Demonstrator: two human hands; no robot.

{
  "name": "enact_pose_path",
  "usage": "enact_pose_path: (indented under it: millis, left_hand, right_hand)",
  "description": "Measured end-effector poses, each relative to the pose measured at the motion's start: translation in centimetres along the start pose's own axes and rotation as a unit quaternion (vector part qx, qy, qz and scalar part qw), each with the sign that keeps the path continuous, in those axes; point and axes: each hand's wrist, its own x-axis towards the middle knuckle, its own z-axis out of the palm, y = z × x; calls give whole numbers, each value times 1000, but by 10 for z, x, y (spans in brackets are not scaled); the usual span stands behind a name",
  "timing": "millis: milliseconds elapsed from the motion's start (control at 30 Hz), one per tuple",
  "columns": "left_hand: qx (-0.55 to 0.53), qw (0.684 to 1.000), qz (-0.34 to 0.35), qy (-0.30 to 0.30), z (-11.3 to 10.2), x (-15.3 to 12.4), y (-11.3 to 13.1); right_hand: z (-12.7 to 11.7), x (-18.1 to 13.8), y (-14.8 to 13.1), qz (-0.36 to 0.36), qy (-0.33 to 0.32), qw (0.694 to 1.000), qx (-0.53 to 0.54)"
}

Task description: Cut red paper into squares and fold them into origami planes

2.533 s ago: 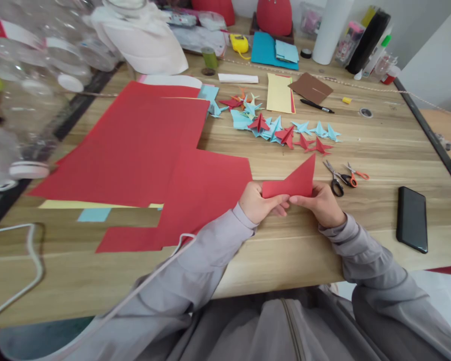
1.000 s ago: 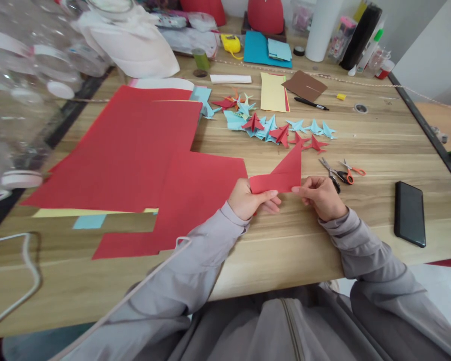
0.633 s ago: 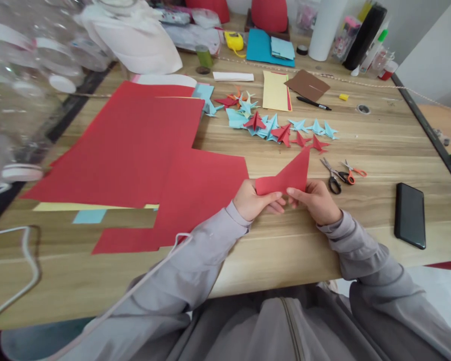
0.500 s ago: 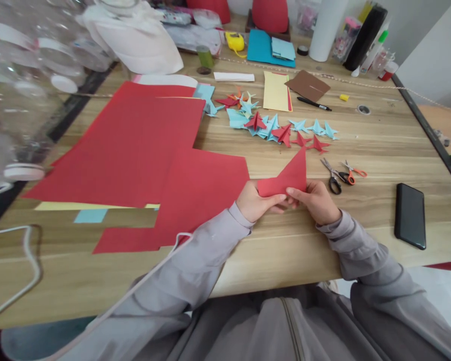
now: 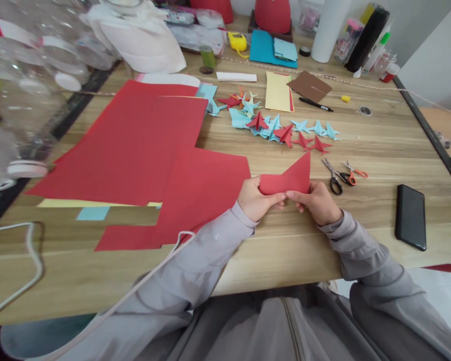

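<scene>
A small piece of folded red paper (image 5: 291,179) is held up over the table's front half, one pointed corner rising at its right. My left hand (image 5: 256,199) pinches its lower left edge, thumb in front and fingers behind. My right hand (image 5: 317,201) grips the lower right edge the same way, the two thumb tips nearly meeting at the bottom. Fingers behind the paper are mostly hidden. Beyond it lie several folded paper figures, among them a red one (image 5: 284,134) and a light blue one (image 5: 319,127).
Large red sheets (image 5: 135,145) cover the left side. Scissors with black handles (image 5: 335,180) and orange-handled scissors (image 5: 355,173) lie right of my hands, near a black phone (image 5: 411,216). Yellow paper (image 5: 278,91) and a pen (image 5: 315,104) lie farther back. A white cable (image 5: 165,260) crosses my left sleeve.
The red paper and both thumbs have shifted slightly, with the thumb tips now closer together along the lower edge. The whole view has moved a little. Both hands keep their hold.
</scene>
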Motion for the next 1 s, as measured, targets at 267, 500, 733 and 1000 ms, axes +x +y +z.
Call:
enact_pose_path:
  millis: [267,500,733,1000]
  left_hand:
    - [-50,998,-15,30,-10,8,6]
    - [25,994,71,84,-26,17,4]
    - [403,813,421,16,-23,5,2]
    - [201,956,202,63,-20,9,-6]
  right_hand:
    - [-3,1,-9,32,50,994,93]
    - [-10,3,-12,10,51,992,111]
    - [-5,-1,-12,35,16,989,142]
    - [-5,-5,-13,-86,62,988,114]
